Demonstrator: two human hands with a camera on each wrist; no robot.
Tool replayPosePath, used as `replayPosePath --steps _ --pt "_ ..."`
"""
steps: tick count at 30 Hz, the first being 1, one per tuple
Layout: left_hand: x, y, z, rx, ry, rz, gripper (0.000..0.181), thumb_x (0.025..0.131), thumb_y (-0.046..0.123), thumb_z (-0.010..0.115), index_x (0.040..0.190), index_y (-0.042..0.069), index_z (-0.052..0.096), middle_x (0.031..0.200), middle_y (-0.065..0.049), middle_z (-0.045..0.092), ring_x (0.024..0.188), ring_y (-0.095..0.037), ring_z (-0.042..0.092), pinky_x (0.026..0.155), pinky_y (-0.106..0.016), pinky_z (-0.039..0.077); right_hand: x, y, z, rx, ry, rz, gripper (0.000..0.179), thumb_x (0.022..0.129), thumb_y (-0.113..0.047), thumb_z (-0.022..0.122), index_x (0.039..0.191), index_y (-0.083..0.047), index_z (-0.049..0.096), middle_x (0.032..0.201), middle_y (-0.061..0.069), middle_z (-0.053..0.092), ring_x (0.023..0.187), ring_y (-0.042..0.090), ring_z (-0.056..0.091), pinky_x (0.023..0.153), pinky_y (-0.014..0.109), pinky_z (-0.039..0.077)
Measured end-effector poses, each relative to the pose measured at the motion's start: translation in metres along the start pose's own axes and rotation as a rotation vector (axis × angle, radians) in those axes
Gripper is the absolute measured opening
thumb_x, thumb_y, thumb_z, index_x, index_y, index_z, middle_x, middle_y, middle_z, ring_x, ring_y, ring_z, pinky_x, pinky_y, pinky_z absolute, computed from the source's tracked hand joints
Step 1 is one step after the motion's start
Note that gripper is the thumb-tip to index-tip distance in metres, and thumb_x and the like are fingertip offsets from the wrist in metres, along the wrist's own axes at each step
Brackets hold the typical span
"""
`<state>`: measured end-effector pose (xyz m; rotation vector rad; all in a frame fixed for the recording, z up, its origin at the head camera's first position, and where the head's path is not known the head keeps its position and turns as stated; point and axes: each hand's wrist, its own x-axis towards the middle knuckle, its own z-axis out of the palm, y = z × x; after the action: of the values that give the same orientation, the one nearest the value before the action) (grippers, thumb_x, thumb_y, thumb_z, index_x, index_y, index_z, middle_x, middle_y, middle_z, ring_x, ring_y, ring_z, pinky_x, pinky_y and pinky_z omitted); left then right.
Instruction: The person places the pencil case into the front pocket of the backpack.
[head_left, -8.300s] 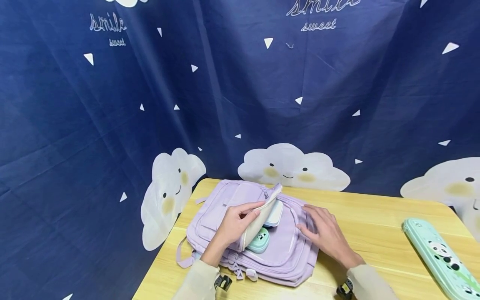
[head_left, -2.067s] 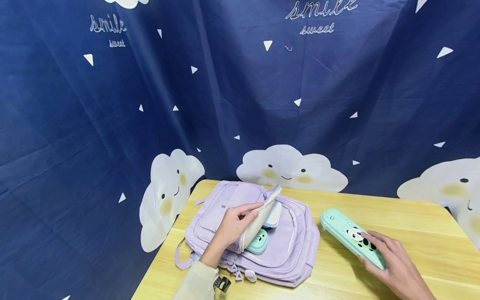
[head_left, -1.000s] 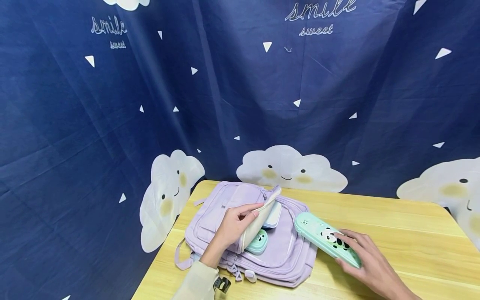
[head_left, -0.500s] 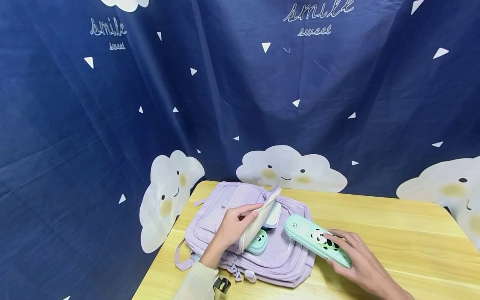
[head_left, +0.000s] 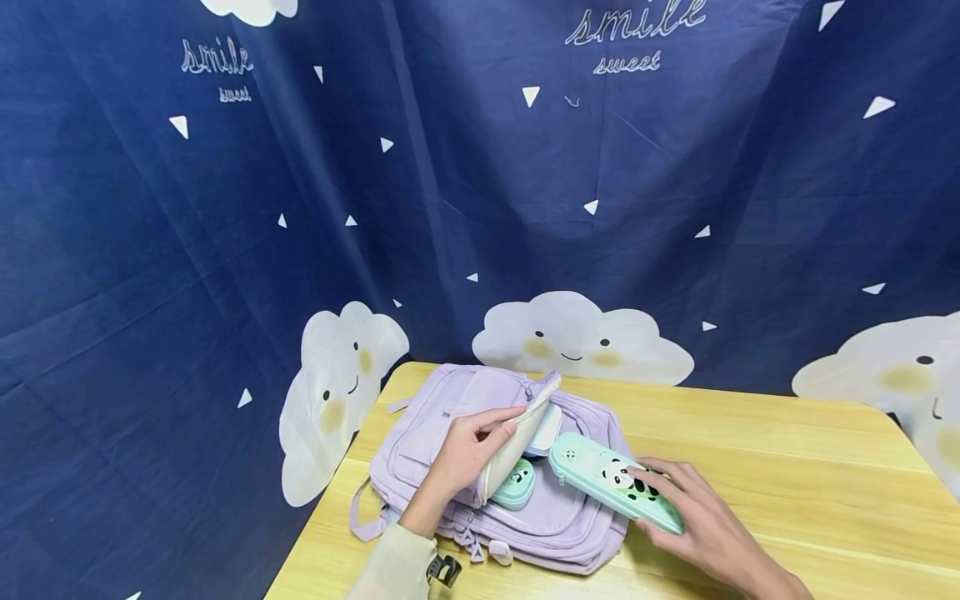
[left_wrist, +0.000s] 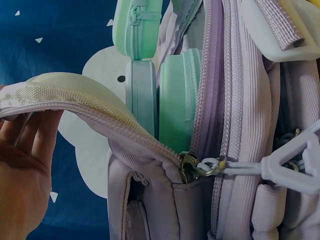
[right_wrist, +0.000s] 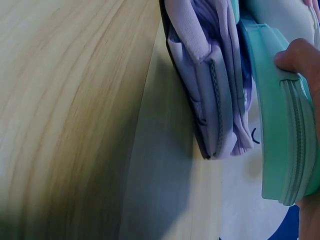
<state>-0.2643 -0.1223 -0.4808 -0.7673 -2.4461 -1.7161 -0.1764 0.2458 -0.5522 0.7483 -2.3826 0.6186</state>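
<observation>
A lilac backpack (head_left: 577, 533) lies on the table with its front pocket unzipped. My left hand (head_left: 467, 450) pinches the pocket's cream-lined flap (head_left: 517, 450) between thumb and fingers and holds it raised. Inside the pocket sit a small mint case (head_left: 514, 490) with a panda print and a white-and-blue box (head_left: 549, 429), both partly covered by the flap. Over the bag's right side, my right hand (head_left: 697, 517) grips a long mint pencil case (head_left: 600, 471) by its near end. Its far end points at the pocket opening. The right wrist view shows the thumb on the zipped pencil case (right_wrist: 275, 125).
The bag lies on a light wooden table (head_left: 795, 467), bordered by a dark blue curtain (head_left: 450, 167) with cloud prints. Zip pulls (head_left: 476, 546) dangle along the bag's near side. A strap loop (head_left: 367, 517) sticks out at its left.
My right hand took the pencil case from the table's right side and carried it left, over the backpack to the pocket opening. The left hand keeps holding the flap in place.
</observation>
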Motion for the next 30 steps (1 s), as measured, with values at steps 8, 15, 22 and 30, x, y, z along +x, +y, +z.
replayPosePath --steps 8,15,22,30 --pt "-0.001 0.000 0.000 0.001 0.003 -0.024 0.032 0.108 0.023 0.070 0.138 0.017 0.078 0.136 -0.008 0.077 0.099 -0.007 0.071 0.088 -0.024 0.057 -0.001 0.000 0.000 0.013 -0.009 -0.041 0.076 0.074 -0.027 0.096 0.145 -0.022 0.070 0.145 0.003 0.067 0.123 0.012 0.057 0.102 0.014 0.038" --pt "-0.002 0.000 0.000 0.001 0.000 -0.031 0.031 0.108 0.022 0.070 0.138 0.020 0.078 0.136 -0.006 0.077 0.099 -0.007 0.071 0.087 -0.024 0.057 0.000 -0.004 0.000 0.023 -0.041 -0.059 0.079 0.074 -0.028 0.097 0.148 -0.024 0.068 0.147 0.000 0.067 0.125 0.011 0.057 0.101 0.013 0.040" --pt "-0.001 -0.001 0.001 -0.003 -0.003 -0.021 0.032 0.108 0.022 0.070 0.139 0.015 0.077 0.134 -0.008 0.078 0.097 -0.007 0.071 0.087 -0.023 0.056 0.004 -0.010 0.003 0.044 -0.064 -0.081 0.079 0.074 -0.028 0.097 0.148 -0.026 0.068 0.147 -0.002 0.066 0.123 0.010 0.057 0.101 0.014 0.040" --pt "0.000 0.001 0.002 0.008 -0.006 -0.018 0.031 0.108 0.021 0.070 0.138 0.018 0.078 0.133 -0.007 0.079 0.097 -0.006 0.071 0.087 -0.023 0.057 0.008 -0.016 0.010 0.036 -0.065 -0.101 0.078 0.075 -0.030 0.097 0.148 -0.028 0.068 0.146 -0.001 0.067 0.123 0.013 0.060 0.103 0.016 0.040"
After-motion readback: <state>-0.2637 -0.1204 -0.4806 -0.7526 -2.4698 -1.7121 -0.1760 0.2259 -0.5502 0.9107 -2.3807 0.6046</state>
